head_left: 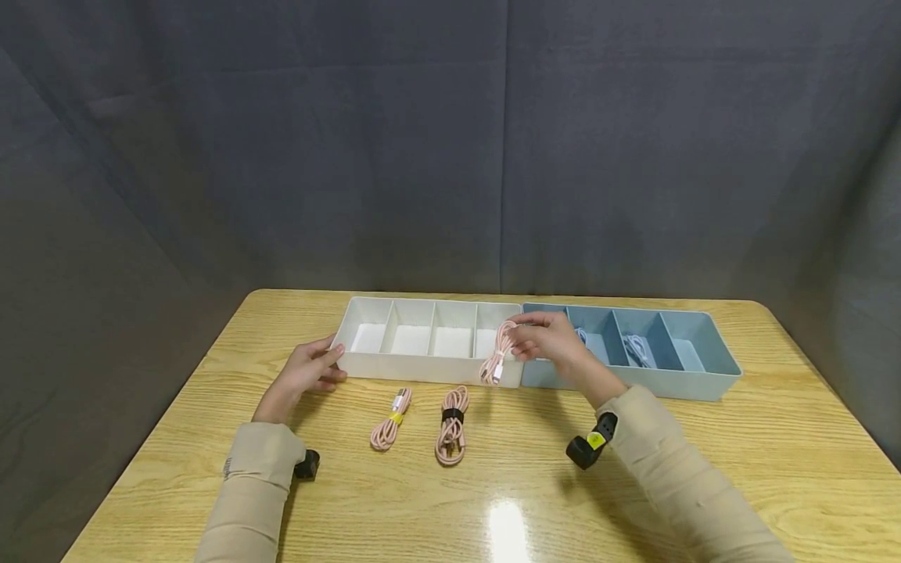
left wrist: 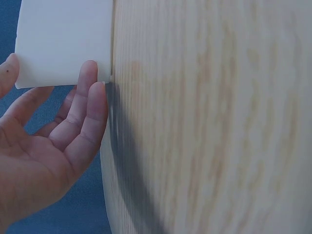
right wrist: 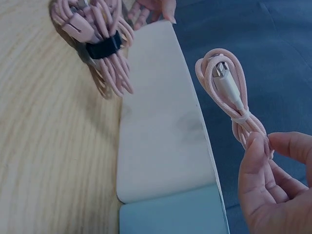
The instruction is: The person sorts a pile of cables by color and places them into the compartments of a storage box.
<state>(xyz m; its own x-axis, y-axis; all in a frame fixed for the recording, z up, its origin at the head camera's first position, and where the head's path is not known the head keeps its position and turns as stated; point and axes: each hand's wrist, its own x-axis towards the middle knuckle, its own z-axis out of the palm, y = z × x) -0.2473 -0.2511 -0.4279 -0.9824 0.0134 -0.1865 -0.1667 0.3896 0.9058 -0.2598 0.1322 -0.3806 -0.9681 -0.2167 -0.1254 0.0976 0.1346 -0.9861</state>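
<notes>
My right hand (head_left: 552, 340) pinches a looped pink charging cable (right wrist: 239, 109) by one end, between thumb and fingers. A pale tie binds this cable, and its white plug shows inside the loop. In the head view it hangs over the rightmost compartment and front wall of the white divided box (head_left: 429, 366). At the box's left end, my left hand (head_left: 310, 369) touches the corner with loosely extended fingers. Two more pink cables lie in front of the box: a small bundle with a yellow tie (head_left: 390, 421) and a thicker one with a black strap (head_left: 452, 426).
A blue divided box (head_left: 633, 379) stands end to end with the white one. Bluish cables (head_left: 637, 349) lie in some of its compartments. Both boxes stand toward the far edge of the wooden table (head_left: 394, 508), with a dark curtain (head_left: 436, 156) behind.
</notes>
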